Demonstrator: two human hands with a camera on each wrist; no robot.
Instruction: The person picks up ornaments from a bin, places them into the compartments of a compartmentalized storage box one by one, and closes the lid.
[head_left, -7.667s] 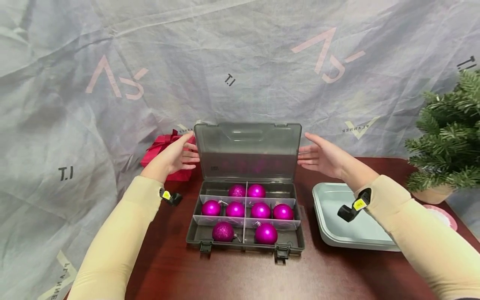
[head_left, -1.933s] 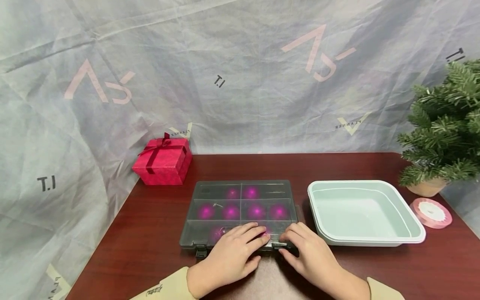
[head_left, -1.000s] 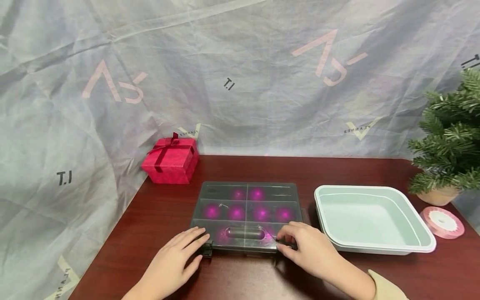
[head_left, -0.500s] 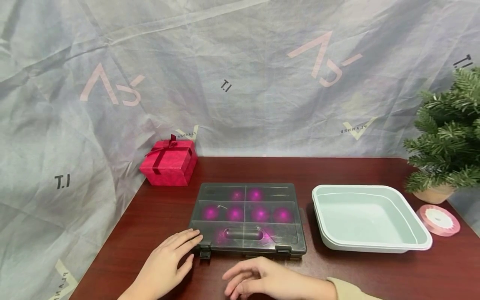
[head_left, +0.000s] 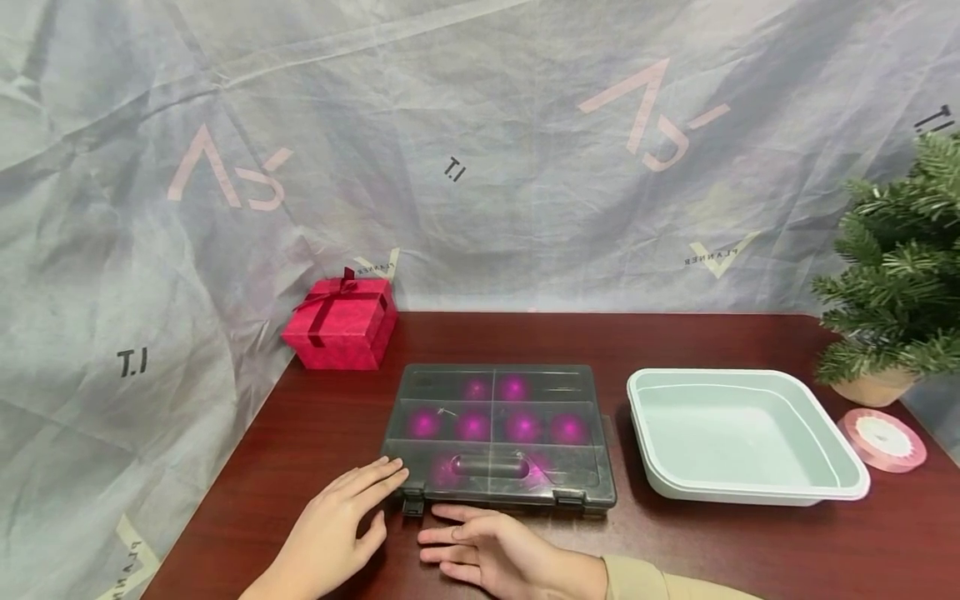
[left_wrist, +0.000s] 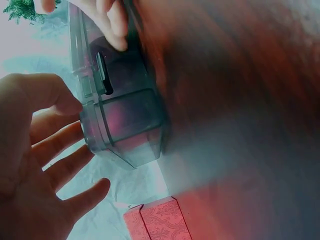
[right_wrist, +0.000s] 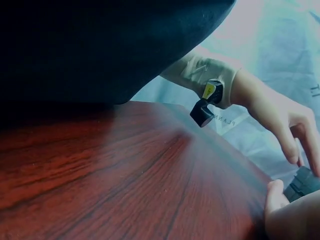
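A dark translucent organizer case (head_left: 491,433) lies on the table with its lid down. Several magenta ball ornaments (head_left: 522,427) show through the lid. Its right latch (head_left: 570,499) sits flush against the front, while the left latch (head_left: 413,502) sticks outward. My left hand (head_left: 330,525) rests its nearly straight fingertips at the case's front left corner; the left wrist view shows them against its side (left_wrist: 135,117). My right hand (head_left: 502,550) holds nothing, fingers extended leftward just in front of the case near the left latch. In the right wrist view my right hand (right_wrist: 295,220) is mostly cut off.
Right of the case stands a pale green plastic tray (head_left: 750,496). Beyond it are a pink ribbon spool (head_left: 883,440) and a potted artificial fir tree (head_left: 892,292). A red gift box (head_left: 341,325) sits at the back left of the wooden table (head_left: 247,467), before a grey cloth backdrop.
The lid, upright in the oldest frame, now lies down over the ornaments. My right hand has left the right latch, now flush, and moved left along the front. My left hand stays at the left corner.
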